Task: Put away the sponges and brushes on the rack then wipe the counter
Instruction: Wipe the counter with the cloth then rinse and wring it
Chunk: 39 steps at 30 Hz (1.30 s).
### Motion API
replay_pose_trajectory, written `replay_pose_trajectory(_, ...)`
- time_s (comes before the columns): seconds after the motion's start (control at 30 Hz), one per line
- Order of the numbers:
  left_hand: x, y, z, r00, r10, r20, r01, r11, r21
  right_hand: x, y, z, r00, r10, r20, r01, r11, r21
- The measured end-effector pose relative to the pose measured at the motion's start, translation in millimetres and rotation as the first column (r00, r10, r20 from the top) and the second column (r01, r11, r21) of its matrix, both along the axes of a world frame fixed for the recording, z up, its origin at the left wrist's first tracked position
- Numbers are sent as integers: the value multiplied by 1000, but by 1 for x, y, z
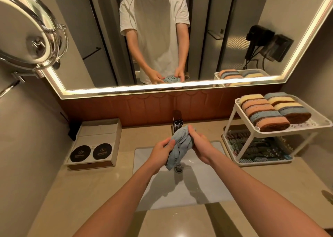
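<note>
Both hands hold a twisted grey-blue cloth (180, 145) over the white sink (201, 188), just in front of the chrome tap (177, 122). My left hand (161, 151) grips the cloth's lower part. My right hand (200, 144) grips its upper end. At the right stands a white two-tier rack (304, 126). Several striped sponges (270, 110) lie in rows on its upper shelf. Several dark brushes (259, 148) lie on its lower shelf.
A beige counter (100, 186) surrounds the sink. A box tray (93, 143) with two black round items sits at the left. A wall mirror (162, 38) runs behind, a round magnifying mirror (27, 31) juts out at upper left.
</note>
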<state>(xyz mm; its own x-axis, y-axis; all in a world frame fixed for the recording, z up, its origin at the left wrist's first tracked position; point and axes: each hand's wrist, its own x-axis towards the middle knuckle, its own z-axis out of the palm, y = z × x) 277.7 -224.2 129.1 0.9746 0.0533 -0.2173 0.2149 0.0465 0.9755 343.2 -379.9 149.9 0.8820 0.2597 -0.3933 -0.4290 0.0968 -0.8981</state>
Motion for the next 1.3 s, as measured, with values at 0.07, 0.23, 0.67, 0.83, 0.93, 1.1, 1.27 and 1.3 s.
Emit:
replay_pose_trajectory(0.07, 1, 5, -2, 997, 43, -71, -45, 998, -38, -2, -1, 3, 998, 1, 61, 1, 999, -33)
replay_pose_trajectory(0.23, 2, 17, -7, 972, 226, -63, -225, 974, 19, -8, 1, 19, 969, 161, 189, -145, 985, -96)
replay_pose_trajectory(0.67, -13, 9, 23, 979, 91, -181, -107, 991, -83, -18, 32, 20, 958, 215, 193, -121, 905, -408)
replay_pose_trajectory(0.83, -8, 20, 14, 959, 212, -186, -220, 975, -23, -19, 34, 28, 949, 237, 209, -147, 916, -374)
replay_pose_trajectory(0.93, -7, 32, 16, 948, 307, -90, -302, 951, 60, -16, 28, 30, 933, 241, 268, -81, 865, -496)
replay_pose_trajectory(1.1, -4, 50, 18, 952, 306, 27, -292, 874, 389, -18, 20, 26, 951, 211, 228, -83, 879, -469)
replay_pose_trajectory(1.27, -2, 53, 33, 931, 355, -88, -345, 932, 112, -25, 20, 24, 991, 7, 131, 15, 986, -165)
replay_pose_trajectory(1.3, -1, 54, 35, 934, 324, -150, -323, 946, 33, -25, 20, 24, 993, -9, 118, 24, 992, -122)
